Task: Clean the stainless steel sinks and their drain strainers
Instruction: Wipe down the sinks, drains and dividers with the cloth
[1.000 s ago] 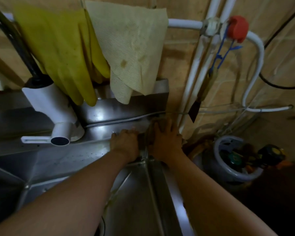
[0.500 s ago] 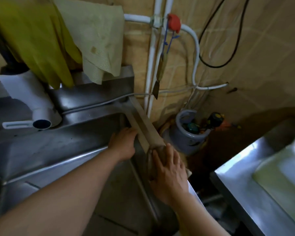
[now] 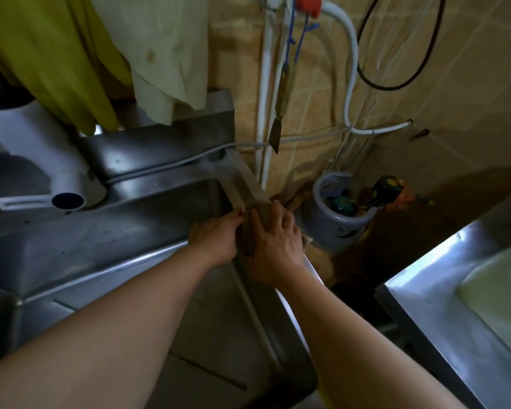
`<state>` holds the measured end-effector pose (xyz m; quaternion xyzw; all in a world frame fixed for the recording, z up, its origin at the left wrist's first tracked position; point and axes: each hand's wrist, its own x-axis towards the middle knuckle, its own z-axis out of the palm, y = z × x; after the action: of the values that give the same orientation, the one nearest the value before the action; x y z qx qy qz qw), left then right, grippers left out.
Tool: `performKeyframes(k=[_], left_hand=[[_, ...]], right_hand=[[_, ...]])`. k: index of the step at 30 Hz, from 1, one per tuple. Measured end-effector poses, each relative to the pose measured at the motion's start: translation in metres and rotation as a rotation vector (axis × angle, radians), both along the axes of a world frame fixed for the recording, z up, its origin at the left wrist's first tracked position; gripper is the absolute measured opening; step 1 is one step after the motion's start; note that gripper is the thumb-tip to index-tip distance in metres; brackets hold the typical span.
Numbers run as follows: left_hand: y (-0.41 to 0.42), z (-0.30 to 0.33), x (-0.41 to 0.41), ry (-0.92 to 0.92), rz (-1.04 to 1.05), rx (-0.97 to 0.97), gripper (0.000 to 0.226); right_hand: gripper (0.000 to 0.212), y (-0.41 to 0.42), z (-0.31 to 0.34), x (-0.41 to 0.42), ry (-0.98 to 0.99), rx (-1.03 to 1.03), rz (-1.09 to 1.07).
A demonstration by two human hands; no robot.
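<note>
The stainless steel sink (image 3: 101,240) fills the lower left, and its right rim (image 3: 244,178) runs from the back corner toward me. A brownish cloth (image 3: 246,231) is draped over that rim. My left hand (image 3: 216,239) grips the cloth's inner side, fingers curled against it. Lying over the top and outer side of the cloth, my right hand (image 3: 276,247) presses it down onto the rim with its fingers spread. A pale corner of the cloth sticks out past my right wrist. No drain strainer is in view.
A white faucet (image 3: 42,154) stands at the sink's back left. Yellow gloves (image 3: 50,54) and a pale rag (image 3: 163,48) hang above it. A scraper (image 3: 279,119) hangs beside the white pipes (image 3: 263,84). A grey bucket (image 3: 337,231) sits below, with another steel counter (image 3: 443,293) on the right.
Both hands have come from the sink's back corner toward me along the right rim. Half a second ago they were apart; now they are together on the cloth. The view has swung right.
</note>
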<state>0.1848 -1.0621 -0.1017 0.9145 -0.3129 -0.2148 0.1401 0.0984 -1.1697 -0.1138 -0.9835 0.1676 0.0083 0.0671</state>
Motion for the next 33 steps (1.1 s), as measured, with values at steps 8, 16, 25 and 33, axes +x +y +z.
performKeyframes(k=[8,16,25,33], left_hand=[[-0.013,0.015,-0.021,-0.126,-0.066,0.164,0.056],[0.001,0.038,-0.128,-0.004,-0.184,0.147,0.067],[0.0,0.043,-0.171,0.035,-0.076,0.186,0.071],[0.003,0.032,-0.156,-0.006,-0.1,0.227,0.067]], right_hand=[[0.078,0.005,0.007,-0.086,0.062,0.089,-0.038],[0.077,0.014,0.018,-0.176,0.251,0.113,-0.103],[0.072,0.013,0.01,-0.206,0.266,0.133,-0.112],[0.081,-0.001,0.017,-0.158,0.245,0.142,0.005]])
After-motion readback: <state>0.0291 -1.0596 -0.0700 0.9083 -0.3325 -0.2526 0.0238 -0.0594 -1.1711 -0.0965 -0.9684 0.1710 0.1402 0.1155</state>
